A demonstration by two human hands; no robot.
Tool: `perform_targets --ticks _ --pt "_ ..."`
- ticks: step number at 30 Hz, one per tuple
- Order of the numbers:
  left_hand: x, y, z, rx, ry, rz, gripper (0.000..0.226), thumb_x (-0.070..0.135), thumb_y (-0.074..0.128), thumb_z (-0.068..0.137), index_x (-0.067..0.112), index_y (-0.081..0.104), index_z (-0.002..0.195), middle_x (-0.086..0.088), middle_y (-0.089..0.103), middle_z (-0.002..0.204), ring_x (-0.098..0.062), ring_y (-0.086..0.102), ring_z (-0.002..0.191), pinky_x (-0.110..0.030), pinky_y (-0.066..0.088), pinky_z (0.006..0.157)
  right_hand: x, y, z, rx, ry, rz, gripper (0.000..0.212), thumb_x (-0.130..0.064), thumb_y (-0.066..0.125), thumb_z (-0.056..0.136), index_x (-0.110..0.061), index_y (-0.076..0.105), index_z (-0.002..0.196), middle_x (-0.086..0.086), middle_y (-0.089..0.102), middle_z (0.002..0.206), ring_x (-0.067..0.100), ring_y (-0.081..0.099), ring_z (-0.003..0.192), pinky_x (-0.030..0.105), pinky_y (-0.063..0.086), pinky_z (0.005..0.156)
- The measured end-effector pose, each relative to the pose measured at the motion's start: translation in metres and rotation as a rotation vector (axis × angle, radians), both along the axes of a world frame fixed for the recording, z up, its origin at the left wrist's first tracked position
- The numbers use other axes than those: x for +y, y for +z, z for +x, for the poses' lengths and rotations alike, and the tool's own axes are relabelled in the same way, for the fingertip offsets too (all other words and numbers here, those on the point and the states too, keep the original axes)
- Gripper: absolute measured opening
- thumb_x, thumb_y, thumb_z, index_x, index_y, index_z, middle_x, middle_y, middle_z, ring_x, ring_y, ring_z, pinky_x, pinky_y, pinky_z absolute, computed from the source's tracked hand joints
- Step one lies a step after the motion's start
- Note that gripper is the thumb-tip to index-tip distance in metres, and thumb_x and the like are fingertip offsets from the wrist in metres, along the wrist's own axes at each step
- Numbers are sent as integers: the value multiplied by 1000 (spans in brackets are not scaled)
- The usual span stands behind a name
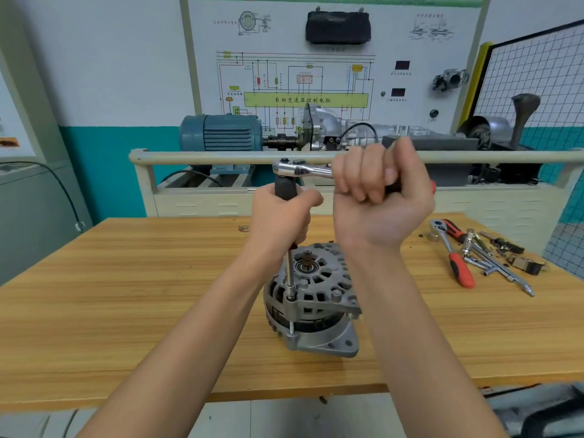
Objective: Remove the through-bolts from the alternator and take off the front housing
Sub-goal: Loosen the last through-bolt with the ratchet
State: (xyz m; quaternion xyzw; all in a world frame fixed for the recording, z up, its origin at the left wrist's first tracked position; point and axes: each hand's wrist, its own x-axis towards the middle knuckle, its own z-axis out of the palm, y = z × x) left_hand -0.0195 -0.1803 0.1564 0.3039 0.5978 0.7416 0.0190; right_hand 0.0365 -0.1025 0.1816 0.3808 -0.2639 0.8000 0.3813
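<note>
Under my right hand (380, 197) the fingers (363, 181) are curled tight round the ratchet handle (297, 169), fist palm-up, while my left hand (282, 213) wraps the black grip of the driver (285, 188) that hangs below the ratchet head. From that grip the long extension shaft (289, 270) drops straight to a socket seated on a through-bolt (291, 297) at the near-left rim of the alternator (311, 303). I judge the job is loosening this bolt, and doing it well means keeping the shaft plumb with my left hand so the socket does not cam off the head, and pulling the handle in a flat arc, not downward. The alternator stands on its rear housing near the middle of the wooden table (126, 295), front housing (316, 279) uppermost, shaft and bearing showing; nothing clamps it, so a hard pull could twist or tip the whole body. To my right, well apart, lie a red-handled ratchet (455, 257) and loose sockets and bars (493, 260), outside the arc of my handle. Behind, the cream rail (221, 156) of the training bench runs just beyond my knuckles in this view, though how near it really is I cannot tell. The near table edge leaves plenty of bare wood to left and front.
</note>
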Motion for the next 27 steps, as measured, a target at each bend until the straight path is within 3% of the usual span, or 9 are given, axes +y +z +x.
perform_targets --ticks 6,9,14,17,22,24,27 --pt "-10 9 -7 -71 -482 -69 36 14 58 75 16 38 46 2 29 36 -11 23 29 -18 25 38 34 5 -24 -189 534 -251 43 -15 41 86 -13 36 43 -3 28 33 9 12 40 23 23 39" --pt "-9 13 -10 -99 -503 -153 47 15 61 80 18 32 43 5 23 34 -8 17 28 -16 17 36 36 5 -34 -215 600 -290 43 -14 43 85 -13 35 43 -2 28 33 8 13 40 22 24 38" --pt "-5 9 -8 -107 -313 -112 57 7 48 90 24 25 41 6 19 35 -9 12 29 -13 15 37 27 3 -21 -170 384 -208 43 -16 42 88 -15 39 44 -5 28 35 10 26 34 23 25 41" --pt "0 8 -5 -125 -170 -63 58 6 49 89 26 26 40 7 19 37 -10 12 30 -13 16 37 13 0 -6 -111 99 -61 48 -13 37 93 -16 41 45 -5 30 37 10 26 37 26 26 45" --pt "6 9 2 -133 25 -16 53 5 50 88 25 32 41 7 24 37 -11 15 32 -14 16 37 -21 -11 4 88 -436 149 33 -3 42 88 -14 31 59 2 29 44 13 27 42 31 22 47" --pt "7 7 4 -115 81 -4 44 6 51 87 19 32 50 6 26 37 -11 18 32 -15 18 37 -24 -13 4 104 -481 171 30 -6 43 86 -16 33 59 2 30 45 10 31 42 30 23 47" --pt "6 6 4 -84 82 -3 42 3 53 84 18 29 53 6 25 39 -12 18 33 -16 18 38 -7 -6 3 64 -248 103 39 -7 41 88 -20 35 51 -3 29 40 9 29 39 28 24 46"
